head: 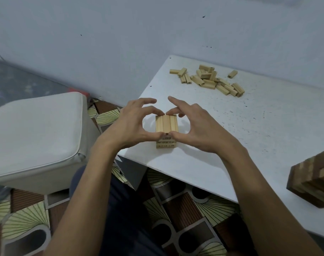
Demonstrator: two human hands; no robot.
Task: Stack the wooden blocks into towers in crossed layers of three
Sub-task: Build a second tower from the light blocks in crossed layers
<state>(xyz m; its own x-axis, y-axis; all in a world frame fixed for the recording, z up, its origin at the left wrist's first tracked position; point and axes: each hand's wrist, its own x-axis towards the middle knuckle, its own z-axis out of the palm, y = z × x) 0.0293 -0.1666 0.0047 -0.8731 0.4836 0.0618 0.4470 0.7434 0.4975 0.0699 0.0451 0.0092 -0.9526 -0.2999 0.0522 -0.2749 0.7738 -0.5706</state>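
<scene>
A short tower of pale wooden blocks (166, 126) stands near the front left corner of the white table (249, 122), its top layer made of three blocks lying side by side. My left hand (131, 122) and my right hand (198, 124) frame that top layer. Both thumbs press its near end and a fingertip of each hand touches its far end, so each hand pinches the layer lengthwise. The other fingers are spread above the table. A heap of several loose wooden blocks (209, 79) lies at the back of the table.
A second, darker wooden block tower (312, 180) stands at the table's right front edge, partly cut off. A white cushioned stool (35, 137) sits to the left of the table. Patterned floor (185, 209) and my dark trouser leg show below.
</scene>
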